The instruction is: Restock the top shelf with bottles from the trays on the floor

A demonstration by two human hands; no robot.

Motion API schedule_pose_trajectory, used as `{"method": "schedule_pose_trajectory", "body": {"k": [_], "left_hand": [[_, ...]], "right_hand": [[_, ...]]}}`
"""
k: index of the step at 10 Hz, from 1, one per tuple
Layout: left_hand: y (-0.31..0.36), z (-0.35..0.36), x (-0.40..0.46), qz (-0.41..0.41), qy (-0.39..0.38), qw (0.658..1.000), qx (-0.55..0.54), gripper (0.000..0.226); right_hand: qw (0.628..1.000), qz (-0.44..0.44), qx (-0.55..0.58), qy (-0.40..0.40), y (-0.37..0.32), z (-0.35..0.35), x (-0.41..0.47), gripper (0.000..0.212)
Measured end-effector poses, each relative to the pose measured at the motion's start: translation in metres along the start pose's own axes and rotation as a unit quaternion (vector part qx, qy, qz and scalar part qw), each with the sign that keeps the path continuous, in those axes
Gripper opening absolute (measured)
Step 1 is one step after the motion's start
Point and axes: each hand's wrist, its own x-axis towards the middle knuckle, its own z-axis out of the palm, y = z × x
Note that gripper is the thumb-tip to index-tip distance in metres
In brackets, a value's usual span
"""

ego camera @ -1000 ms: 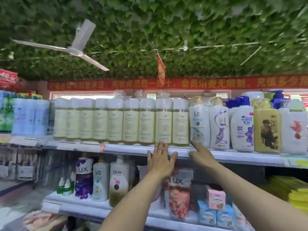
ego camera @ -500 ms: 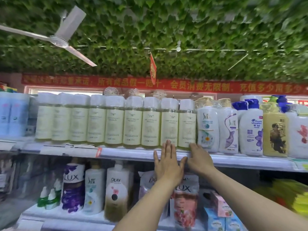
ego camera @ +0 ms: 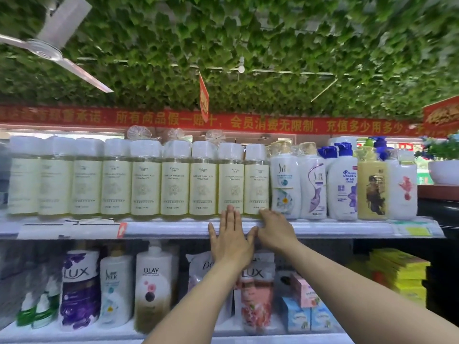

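A long row of pale yellow bottles with white caps (ego camera: 173, 180) stands along the top shelf (ego camera: 323, 228). My left hand (ego camera: 231, 238) lies flat and open against the shelf's front edge, fingertips touching the base of the second bottle from the right end (ego camera: 231, 180). My right hand (ego camera: 274, 227) rests beside it, fingers curled over the shelf edge at the foot of the last yellow bottle (ego camera: 256, 180). Neither hand holds a bottle. No floor trays are in view.
White, blue-capped and gold shampoo bottles (ego camera: 342, 184) fill the top shelf to the right. The lower shelf (ego camera: 173, 333) carries Lux and Olay bottles (ego camera: 154, 289), refill pouches and small boxes. A ceiling fan (ego camera: 47, 50) hangs upper left under leafy decoration.
Both hands stay at the shelf edge and have drawn closer together. The view has shifted left to right, so the bottle row now sits further right in frame.
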Motion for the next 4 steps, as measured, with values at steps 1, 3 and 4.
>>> {"method": "schedule_pose_trajectory", "body": {"k": [1, 3, 4], "left_hand": [[-0.011, 0.0, 0.0, 0.009, 0.001, 1.0, -0.016, 0.074], [-0.017, -0.011, -0.01, 0.03, 0.005, 0.995, -0.094, 0.074], [-0.011, -0.026, -0.025, 0.021, 0.037, 0.991, -0.128, 0.073]], "right_hand": [[1.0, 0.006, 0.019, -0.022, -0.004, -0.003, -0.003, 0.062], [0.993, 0.056, 0.102, -0.007, 0.003, -0.021, -0.023, 0.061], [0.989, 0.073, 0.129, -0.001, 0.014, -0.035, -0.036, 0.062]]}}
